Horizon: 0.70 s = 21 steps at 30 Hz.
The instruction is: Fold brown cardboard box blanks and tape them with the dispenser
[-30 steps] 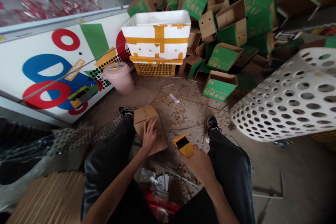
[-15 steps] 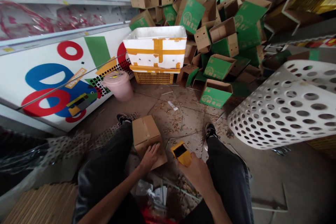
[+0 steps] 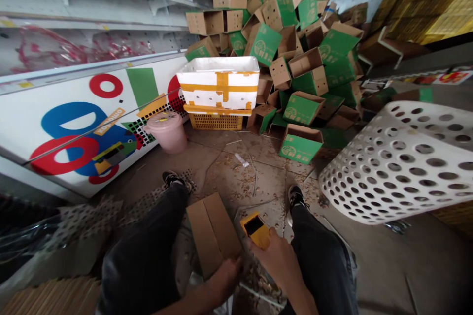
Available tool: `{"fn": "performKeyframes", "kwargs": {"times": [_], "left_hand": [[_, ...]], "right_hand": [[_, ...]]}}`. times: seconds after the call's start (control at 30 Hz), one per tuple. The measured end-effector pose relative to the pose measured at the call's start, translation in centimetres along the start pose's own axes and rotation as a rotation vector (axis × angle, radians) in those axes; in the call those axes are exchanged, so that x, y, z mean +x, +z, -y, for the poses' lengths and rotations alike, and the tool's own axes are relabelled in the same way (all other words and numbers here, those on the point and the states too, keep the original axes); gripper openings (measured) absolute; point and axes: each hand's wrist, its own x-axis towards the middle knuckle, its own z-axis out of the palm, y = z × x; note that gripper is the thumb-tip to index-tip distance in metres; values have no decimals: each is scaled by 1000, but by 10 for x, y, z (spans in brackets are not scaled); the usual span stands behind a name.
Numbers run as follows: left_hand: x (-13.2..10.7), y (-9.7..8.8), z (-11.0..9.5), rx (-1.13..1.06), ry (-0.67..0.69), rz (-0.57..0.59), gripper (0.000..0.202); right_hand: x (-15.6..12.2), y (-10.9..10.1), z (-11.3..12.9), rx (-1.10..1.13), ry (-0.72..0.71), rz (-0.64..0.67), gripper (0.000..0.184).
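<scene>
Where flaps (image 3: pixel 200 229) meet, cardboard (image 3: pixel 222 224) looks smooth.

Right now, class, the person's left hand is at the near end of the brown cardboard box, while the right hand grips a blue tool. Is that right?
Not quite: the handheld tool in the right hand is yellow, not blue, as the head view shows. The left hand is indeed at the near end of the brown cardboard box.

Carton (image 3: pixel 203 236): plain cardboard, matt, smooth. Yellow tool (image 3: pixel 261 235): hard, smooth casing, metal or plastic unclear. Basket (image 3: pixel 342 199), bucket (image 3: pixel 172 139): smooth plastic. White box (image 3: pixel 197 99): matt foam. Floor (image 3: pixel 212 155): rough, dull.
</scene>
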Motion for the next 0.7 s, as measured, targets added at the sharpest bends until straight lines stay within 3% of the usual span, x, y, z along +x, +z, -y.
{"fn": "performKeyframes", "kwargs": {"times": [0.07,0.1,0.13,0.27,0.5,0.7], "left_hand": [[-6,7,-15,349,133,-460,16],[-9,8,-23,368,149,-607,23],[-12,8,-29,368,147,-677,32],[-22,-1,-46,230,134,-711,49],[-19,-10,-52,164,193,-673,39],[-2,-18,-48,40,211,-813,36]], "right_hand": [[1,1,-1,-9,4,-5,46],[2,1,-2,-13,2,-7,46],[2,1,-2,-16,0,-8,46],[5,1,-2,-15,-2,-4,47],[7,1,5,-28,16,26,48],[7,1,3,-24,29,30,48]]}}
